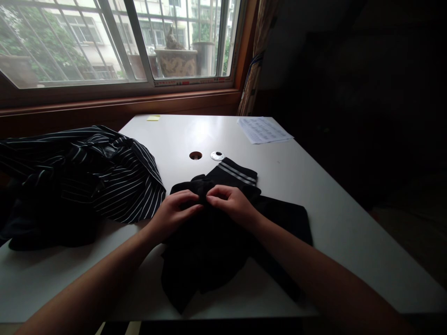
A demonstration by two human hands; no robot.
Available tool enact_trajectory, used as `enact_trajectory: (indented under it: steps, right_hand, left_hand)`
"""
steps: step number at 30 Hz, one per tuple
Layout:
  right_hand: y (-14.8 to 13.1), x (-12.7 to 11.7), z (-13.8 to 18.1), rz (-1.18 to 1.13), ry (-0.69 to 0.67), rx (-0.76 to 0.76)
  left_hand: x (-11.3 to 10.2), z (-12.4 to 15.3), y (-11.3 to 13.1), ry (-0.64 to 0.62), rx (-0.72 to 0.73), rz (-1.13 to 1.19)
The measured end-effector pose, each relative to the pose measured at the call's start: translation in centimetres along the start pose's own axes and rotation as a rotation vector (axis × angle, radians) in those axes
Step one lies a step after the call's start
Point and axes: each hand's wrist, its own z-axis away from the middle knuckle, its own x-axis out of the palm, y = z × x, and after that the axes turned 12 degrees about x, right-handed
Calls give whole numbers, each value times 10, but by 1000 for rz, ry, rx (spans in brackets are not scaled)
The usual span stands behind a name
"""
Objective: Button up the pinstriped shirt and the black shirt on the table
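Observation:
A black garment (216, 246) lies bunched on the white table in front of me, with two pale stripes near one end that points away from me. My left hand (178, 209) pinches the dark cloth at its upper middle. Close beside it, my right hand (230, 202) pinches the same cloth between thumb and forefinger, the two sets of fingertips almost meeting. Whatever small part lies between the fingertips is too dark to make out. One flat black section of the garment spreads out under my right forearm.
A heap of black clothing with white stripes (132, 186) covers the table's left side. Beyond my hands are a round cable hole (195, 156) and its metal cover (218, 156). Printed sheets (263, 130) and a yellow note (153, 118) lie at the far edge, below a barred window.

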Motion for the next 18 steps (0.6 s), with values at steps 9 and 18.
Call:
enact_trajectory:
  steps: [9, 18]
  right_hand:
    - [5, 1, -3, -161, -110, 240]
    - [5, -1, -4, 53, -35, 62]
  left_hand:
    - [2, 4, -11, 29, 146, -69]
    - [4, 0, -11, 9, 115, -29]
